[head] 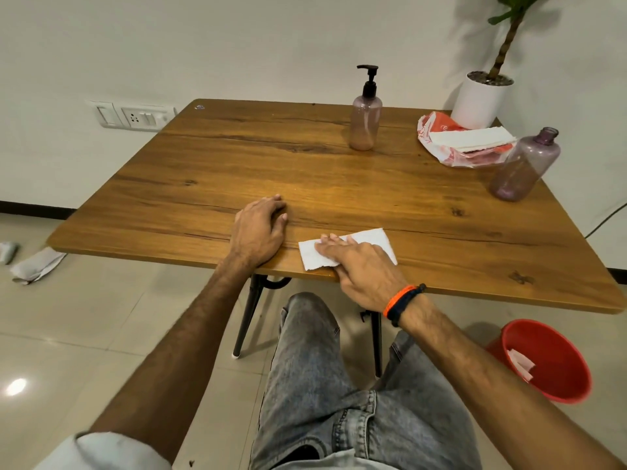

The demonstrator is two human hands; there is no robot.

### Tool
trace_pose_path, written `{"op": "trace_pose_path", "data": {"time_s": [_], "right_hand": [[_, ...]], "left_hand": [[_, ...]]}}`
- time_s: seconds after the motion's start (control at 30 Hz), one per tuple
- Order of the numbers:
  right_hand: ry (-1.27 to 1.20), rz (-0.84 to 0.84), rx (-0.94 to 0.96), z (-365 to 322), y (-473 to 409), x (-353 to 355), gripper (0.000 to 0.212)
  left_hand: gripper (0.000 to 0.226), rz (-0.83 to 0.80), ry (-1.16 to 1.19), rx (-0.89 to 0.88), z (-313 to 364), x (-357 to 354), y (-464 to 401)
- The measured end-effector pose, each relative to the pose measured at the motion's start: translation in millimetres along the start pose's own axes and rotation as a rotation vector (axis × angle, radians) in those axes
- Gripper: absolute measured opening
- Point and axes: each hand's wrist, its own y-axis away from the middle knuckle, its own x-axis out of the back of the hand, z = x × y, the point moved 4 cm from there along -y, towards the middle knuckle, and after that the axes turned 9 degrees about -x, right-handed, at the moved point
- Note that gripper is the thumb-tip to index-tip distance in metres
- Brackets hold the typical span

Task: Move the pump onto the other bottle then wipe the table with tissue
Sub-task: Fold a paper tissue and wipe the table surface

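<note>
A black pump [369, 79] sits on a translucent purple bottle [365, 122] standing upright at the far middle of the wooden table [210, 157]. A second purple bottle [524, 166], with no cap, stands at the right edge. My right hand [364, 271] presses a white tissue [369, 239] flat against the table near its front edge, fingers straight. My left hand [259, 228] rests on the table just left of the tissue, fingers loosely bent and holding nothing.
A plastic pack of tissues [464, 142] lies at the far right beside a white plant pot [480, 100]. A red bin [546, 361] with paper inside stands on the floor at the right. Crumpled cloth [34, 266] lies on the floor at the left.
</note>
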Motion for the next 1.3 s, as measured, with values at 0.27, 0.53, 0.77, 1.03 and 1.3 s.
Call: {"op": "trace_pose_path", "data": {"time_s": [0.27,0.53,0.77,1.03,1.3], "right_hand": [[-0.056,-0.053,0.165,-3.2,45.4,-2.8,0.066],[-0.565,0.083,0.014,7.5,33.0,39.9,0.033],[-0.135,0.092,-0.080,9.4,-20.5,34.3,0.050],[0.031,-0.022,0.097,-2.7,13.8,-1.3,0.067],[-0.479,-0.084,0.056,0.6,39.3,31.4,0.052]], "left_hand": [[0.038,0.020,0.017,-0.013,-0.7,1.2,5.4],[0.038,0.018,0.023,-0.016,1.5,1.7,6.5],[0.037,0.017,0.021,-0.008,4.8,3.8,7.0],[0.037,0.024,0.002,-0.004,2.6,3.2,6.3],[0.038,0.009,0.015,-0.013,2.0,5.0,7.0]]}}
